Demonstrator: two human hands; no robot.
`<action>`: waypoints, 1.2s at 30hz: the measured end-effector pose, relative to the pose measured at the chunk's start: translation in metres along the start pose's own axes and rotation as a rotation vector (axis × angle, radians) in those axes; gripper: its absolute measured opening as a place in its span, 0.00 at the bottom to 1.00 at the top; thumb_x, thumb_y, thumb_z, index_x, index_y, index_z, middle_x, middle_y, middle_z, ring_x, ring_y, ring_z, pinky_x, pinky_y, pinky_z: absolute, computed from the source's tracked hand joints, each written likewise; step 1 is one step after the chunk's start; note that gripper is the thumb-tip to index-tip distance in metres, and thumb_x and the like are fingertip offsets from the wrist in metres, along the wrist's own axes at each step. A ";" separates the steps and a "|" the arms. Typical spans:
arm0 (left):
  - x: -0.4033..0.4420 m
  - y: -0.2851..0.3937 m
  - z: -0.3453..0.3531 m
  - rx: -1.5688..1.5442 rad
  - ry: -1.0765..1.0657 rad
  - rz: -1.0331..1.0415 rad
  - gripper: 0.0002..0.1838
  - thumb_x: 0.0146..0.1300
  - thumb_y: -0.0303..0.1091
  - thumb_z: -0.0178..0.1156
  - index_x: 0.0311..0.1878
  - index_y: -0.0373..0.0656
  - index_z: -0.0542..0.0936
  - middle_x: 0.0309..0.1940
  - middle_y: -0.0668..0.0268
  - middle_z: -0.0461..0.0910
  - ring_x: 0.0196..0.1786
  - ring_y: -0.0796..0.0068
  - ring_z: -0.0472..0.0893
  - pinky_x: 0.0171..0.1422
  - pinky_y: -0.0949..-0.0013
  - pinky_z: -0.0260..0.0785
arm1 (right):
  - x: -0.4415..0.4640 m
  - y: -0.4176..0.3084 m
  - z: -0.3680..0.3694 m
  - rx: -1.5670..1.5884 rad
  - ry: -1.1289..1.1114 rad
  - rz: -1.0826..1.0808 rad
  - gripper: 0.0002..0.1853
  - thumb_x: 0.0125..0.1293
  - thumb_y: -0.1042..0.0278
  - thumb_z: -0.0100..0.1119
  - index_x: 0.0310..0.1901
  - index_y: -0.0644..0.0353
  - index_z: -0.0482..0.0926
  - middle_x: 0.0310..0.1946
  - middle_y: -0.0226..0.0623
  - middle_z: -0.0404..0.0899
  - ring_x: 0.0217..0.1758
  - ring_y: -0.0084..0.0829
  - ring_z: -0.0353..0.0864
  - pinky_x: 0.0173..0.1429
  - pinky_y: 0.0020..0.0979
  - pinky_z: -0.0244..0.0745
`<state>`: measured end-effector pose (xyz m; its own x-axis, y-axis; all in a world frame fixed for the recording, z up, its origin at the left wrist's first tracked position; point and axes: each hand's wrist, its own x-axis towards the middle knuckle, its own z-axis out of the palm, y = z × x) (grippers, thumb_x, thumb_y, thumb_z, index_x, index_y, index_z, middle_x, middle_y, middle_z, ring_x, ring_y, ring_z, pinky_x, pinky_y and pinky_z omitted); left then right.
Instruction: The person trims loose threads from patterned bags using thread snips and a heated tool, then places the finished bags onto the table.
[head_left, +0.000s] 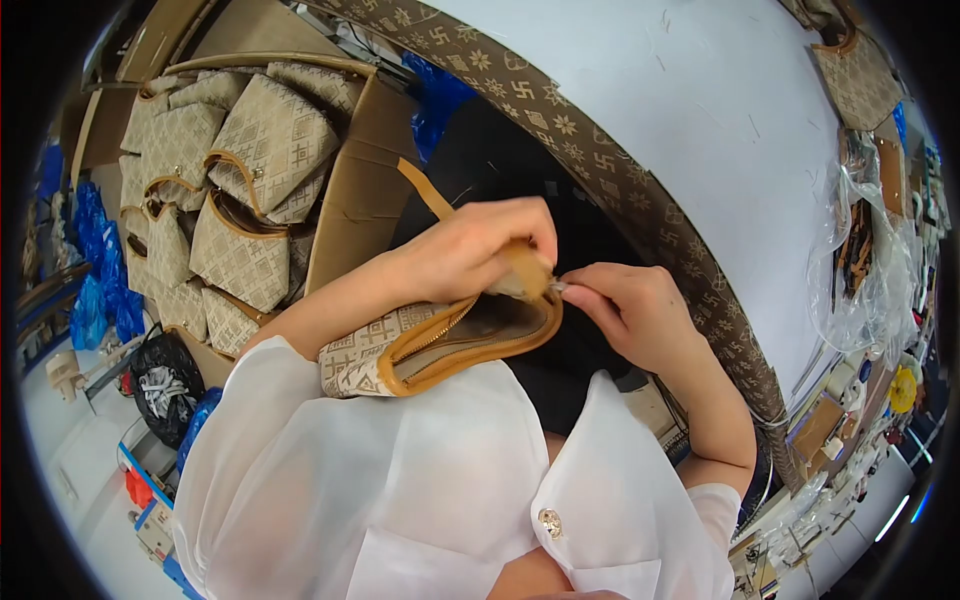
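A beige patterned bag (352, 345) with tan trim lies against my chest, its zipped mouth partly open and facing up. My left hand (475, 245) is closed round a tan strap (525, 268) at the bag's far right end; a loose strap end sticks up behind the wrist. My right hand (625, 305) pinches something small and pale at the same corner of the bag, too small to make out. The fingertips of both hands are close together there.
On the left, a cardboard box (345, 190) holds several similar bags (270, 140). A white table (720, 150) with a patterned cloth edge curves along the right. Clear plastic (865, 290) and another bag (858, 80) lie on its far side. A black plastic bag (165, 385) hangs at lower left.
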<state>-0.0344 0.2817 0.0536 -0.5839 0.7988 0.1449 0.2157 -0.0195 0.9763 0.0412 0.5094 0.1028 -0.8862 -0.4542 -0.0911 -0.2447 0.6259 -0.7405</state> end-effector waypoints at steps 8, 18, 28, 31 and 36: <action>0.038 0.035 -0.063 0.494 0.931 0.198 0.23 0.64 0.31 0.65 0.61 0.37 0.72 0.45 0.63 0.81 0.48 0.63 0.81 0.57 0.64 0.73 | 0.017 -0.022 0.018 0.273 0.347 0.035 0.11 0.60 0.81 0.64 0.45 0.65 0.83 0.25 0.36 0.77 0.21 0.20 0.74 0.26 0.24 0.67; 0.001 0.095 -0.026 0.671 0.198 0.122 0.16 0.51 0.30 0.74 0.44 0.40 0.87 0.42 0.61 0.84 0.42 0.60 0.82 0.47 0.62 0.75 | 0.042 -0.001 0.012 -0.217 0.749 -0.528 0.28 0.42 0.82 0.67 0.51 0.60 0.83 0.25 0.31 0.75 0.21 0.26 0.75 0.22 0.25 0.69; -0.006 0.078 -0.010 0.667 0.433 0.366 0.05 0.52 0.23 0.70 0.32 0.36 0.84 0.26 0.63 0.80 0.26 0.67 0.76 0.29 0.67 0.65 | 0.014 -0.020 -0.002 0.092 0.497 -0.304 0.17 0.60 0.75 0.64 0.52 0.64 0.79 0.28 0.37 0.76 0.24 0.33 0.74 0.30 0.27 0.71; -0.004 0.078 -0.011 0.677 0.430 0.349 0.05 0.51 0.23 0.70 0.31 0.37 0.83 0.24 0.64 0.79 0.24 0.67 0.74 0.28 0.67 0.63 | 0.004 -0.027 -0.018 0.438 0.393 -0.109 0.14 0.68 0.70 0.60 0.52 0.64 0.75 0.29 0.37 0.75 0.26 0.35 0.73 0.35 0.29 0.72; 0.005 0.085 -0.011 0.723 0.330 0.343 0.05 0.51 0.23 0.70 0.30 0.38 0.82 0.23 0.64 0.77 0.23 0.66 0.73 0.28 0.67 0.62 | 0.010 -0.033 -0.052 0.372 0.035 0.061 0.10 0.76 0.63 0.50 0.45 0.63 0.70 0.26 0.38 0.73 0.27 0.38 0.72 0.37 0.31 0.69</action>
<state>-0.0276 0.2773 0.1389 -0.5689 0.6008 0.5616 0.8009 0.2494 0.5445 0.0204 0.5170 0.1613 -0.9092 -0.3973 -0.1243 -0.0371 0.3748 -0.9264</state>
